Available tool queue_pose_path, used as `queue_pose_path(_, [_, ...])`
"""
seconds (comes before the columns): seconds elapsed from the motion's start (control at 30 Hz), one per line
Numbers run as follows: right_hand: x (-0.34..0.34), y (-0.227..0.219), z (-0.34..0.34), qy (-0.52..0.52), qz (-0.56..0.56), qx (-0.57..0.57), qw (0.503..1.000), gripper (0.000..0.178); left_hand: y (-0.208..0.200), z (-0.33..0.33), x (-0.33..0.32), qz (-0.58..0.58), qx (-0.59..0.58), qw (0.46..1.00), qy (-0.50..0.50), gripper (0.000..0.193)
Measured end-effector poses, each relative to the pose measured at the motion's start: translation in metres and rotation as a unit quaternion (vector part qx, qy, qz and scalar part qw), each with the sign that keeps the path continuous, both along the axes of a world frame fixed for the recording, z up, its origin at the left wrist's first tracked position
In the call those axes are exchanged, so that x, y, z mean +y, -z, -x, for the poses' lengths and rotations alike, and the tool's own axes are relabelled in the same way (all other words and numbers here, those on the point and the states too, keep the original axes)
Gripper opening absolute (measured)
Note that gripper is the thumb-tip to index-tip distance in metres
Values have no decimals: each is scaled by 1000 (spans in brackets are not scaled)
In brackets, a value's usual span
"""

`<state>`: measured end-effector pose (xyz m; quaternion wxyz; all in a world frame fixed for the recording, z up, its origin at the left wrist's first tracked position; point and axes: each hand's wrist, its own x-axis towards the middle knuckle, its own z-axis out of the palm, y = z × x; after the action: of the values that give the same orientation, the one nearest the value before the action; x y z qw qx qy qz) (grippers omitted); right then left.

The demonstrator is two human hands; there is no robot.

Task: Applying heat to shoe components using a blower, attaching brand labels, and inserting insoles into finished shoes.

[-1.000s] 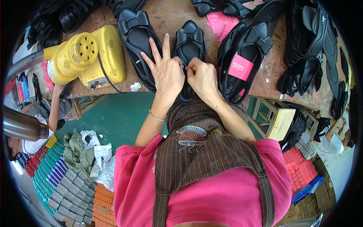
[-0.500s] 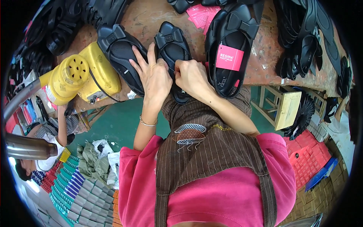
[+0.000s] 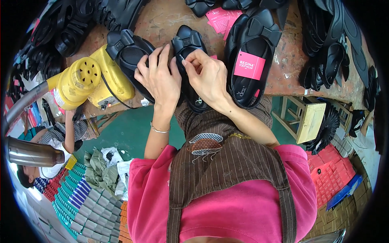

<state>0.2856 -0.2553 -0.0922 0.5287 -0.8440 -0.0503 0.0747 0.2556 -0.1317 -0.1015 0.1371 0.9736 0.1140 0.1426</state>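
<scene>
My left hand lies with its fingers spread across the edge of a black flat shoe with a bow on its toe. A second black bow shoe stands between my hands, its heel toward me. My right hand is bent over this middle shoe, thumb and fingertips pinched together near its opening. Anything in that pinch is too small to make out. Right of it sits a pair of black bow shoes, with a pink tag on the nearer opening.
A yellow machine with a vented round head stands at the left. More black shoes pile at the back left, and black straps and soles at the right. Pink tags lie behind. A person is at the lower left.
My right hand's pinched fingers have lifted and shifted slightly up over the middle shoe. My left fingers have spread and moved a little left. The whole view has shifted slightly.
</scene>
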Motion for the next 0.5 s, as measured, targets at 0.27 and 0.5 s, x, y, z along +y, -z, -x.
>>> queue_pose_path(0.27, [9, 18, -8, -19, 109, 6, 994, 11, -11, -15, 11, -111, 88, 989, 45, 39])
queue_pose_path(0.5, [16, 26, -9, 6, 129, -23, 991, 11, -66, -12, 7, -130, 62, 990, 7, 33])
